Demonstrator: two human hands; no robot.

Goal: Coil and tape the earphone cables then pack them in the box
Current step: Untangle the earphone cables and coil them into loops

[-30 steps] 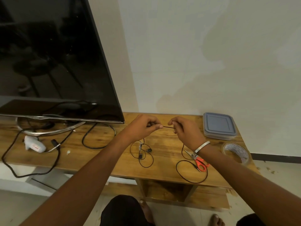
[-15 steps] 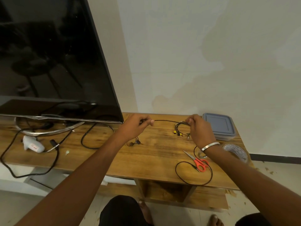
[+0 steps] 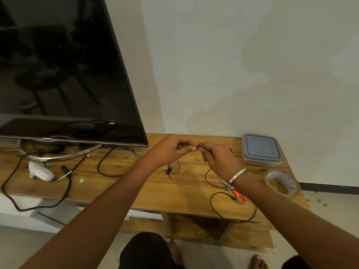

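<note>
Small print runs round the inside of the tape roll [image 3: 282,183] and a red mark sits on the white glue gun [image 3: 39,172]; neither is readable. The wooden bench [image 3: 120,188] stands against a plain pale wall, with a television [image 3: 58,70] at its left. Both hands meet above the bench: the left hand [image 3: 171,149] and right hand [image 3: 220,160] have fingers pinched on the black earphone cable [image 3: 231,208], which trails down past the red scissors [image 3: 236,193] and over the front edge. The lidded box [image 3: 261,149] sits near the right end.
</note>
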